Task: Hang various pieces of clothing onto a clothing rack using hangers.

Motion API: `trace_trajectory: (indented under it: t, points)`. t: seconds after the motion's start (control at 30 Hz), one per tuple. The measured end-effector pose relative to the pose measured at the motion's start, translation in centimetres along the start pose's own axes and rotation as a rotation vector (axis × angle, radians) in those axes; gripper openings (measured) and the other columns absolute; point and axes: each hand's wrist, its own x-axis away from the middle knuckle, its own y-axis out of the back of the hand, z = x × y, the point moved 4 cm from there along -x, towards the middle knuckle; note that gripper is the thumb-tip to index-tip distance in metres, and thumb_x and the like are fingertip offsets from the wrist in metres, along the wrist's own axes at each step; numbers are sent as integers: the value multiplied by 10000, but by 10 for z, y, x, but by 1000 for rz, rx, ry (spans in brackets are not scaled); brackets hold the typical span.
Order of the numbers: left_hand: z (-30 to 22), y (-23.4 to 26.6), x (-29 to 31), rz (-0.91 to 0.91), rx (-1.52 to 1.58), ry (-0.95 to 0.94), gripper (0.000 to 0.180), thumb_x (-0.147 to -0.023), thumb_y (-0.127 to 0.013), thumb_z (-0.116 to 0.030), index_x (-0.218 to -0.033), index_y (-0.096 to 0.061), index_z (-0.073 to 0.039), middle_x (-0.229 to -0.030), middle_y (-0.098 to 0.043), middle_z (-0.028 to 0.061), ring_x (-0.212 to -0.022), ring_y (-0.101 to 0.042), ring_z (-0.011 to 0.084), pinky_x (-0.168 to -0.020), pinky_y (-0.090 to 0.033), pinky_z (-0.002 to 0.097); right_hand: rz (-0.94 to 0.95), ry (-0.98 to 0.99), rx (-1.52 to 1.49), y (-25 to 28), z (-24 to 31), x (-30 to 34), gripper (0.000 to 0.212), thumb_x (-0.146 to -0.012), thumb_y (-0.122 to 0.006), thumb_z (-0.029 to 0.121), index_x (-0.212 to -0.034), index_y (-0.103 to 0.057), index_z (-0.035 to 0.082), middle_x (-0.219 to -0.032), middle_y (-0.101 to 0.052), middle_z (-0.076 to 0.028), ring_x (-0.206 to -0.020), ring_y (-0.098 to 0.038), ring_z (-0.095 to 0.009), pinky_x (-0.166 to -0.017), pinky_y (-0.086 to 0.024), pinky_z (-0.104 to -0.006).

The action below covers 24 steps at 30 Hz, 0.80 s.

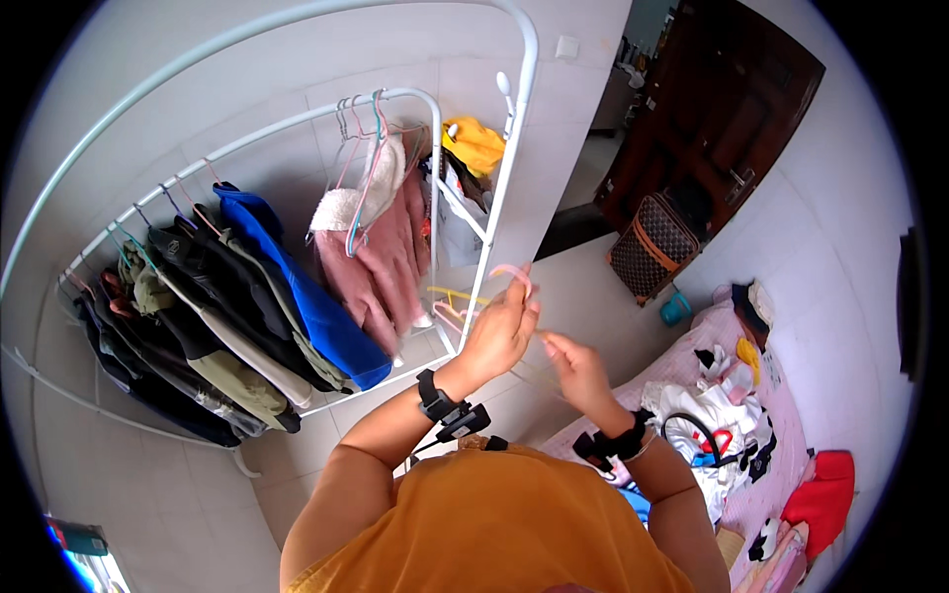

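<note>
My left hand [502,331] is raised in front of my chest, fingers closed round several thin clothes hangers. A pink hanger's hook [512,271] curves above these fingers, and a yellow hanger [453,294] sticks out to the left beside more pink hanger frame. Close by on the right, my right hand [578,371] is closed in a pinch at a thin, pale yellowish part of a hanger; blur hides its exact grip. Left of my hands, pink fluffy clothing [371,282] hangs on the white rack [484,262], with bare pink and blue hangers in front of it.
Dark jackets [237,306] and a blue garment [297,282] fill the rack's left side. On the right, a bed with a pink sheet [791,420] bears piled clothes. A brown patterned suitcase [652,247] stands by the dark door [717,119], near a teal bucket [676,308].
</note>
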Motion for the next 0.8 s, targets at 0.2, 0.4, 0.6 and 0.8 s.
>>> trace_trajectory:
  t: [0.2,0.4,0.6,0.8]
  points:
    - [-30,72,4,-448,-238,-220,489,-799,-560,-66,-1237,-369,35,-1200,-458,231,-1130,-441,382,-975,-336,407,-81,166,-54,3,60,-89,251,-865,-503,78,-1103,-550,17,-713,-557,-150,-600,-535,-224,-594,-438,-305]
    - [24,112,45,-517,-283,-56,349,-769,-577,-35,-1097,-465,11,-1159,-484,213,-1081,-478,369,-932,-371,389,-177,216,-301,-51,78,-193,326,-870,-481,36,-1193,-523,26,-635,-442,-11,-590,-420,-50,-532,-369,-220]
    - [53,142,91,-609,-363,118,269,-759,-575,-24,-1020,-519,11,-1109,-511,214,-1044,-494,375,-908,-388,389,-417,248,-73,-96,99,-277,318,-844,-488,49,-1156,-544,47,-880,-615,-194,-805,-598,-304,-734,-450,-356]
    - [63,151,137,-643,-390,238,215,-764,-578,-21,-977,-552,-7,-1110,-534,172,-1016,-524,307,-847,-423,347,-386,120,37,-137,95,-359,203,-788,-478,52,-961,-575,12,-866,-604,-221,-866,-563,-408,-755,-445,-454]
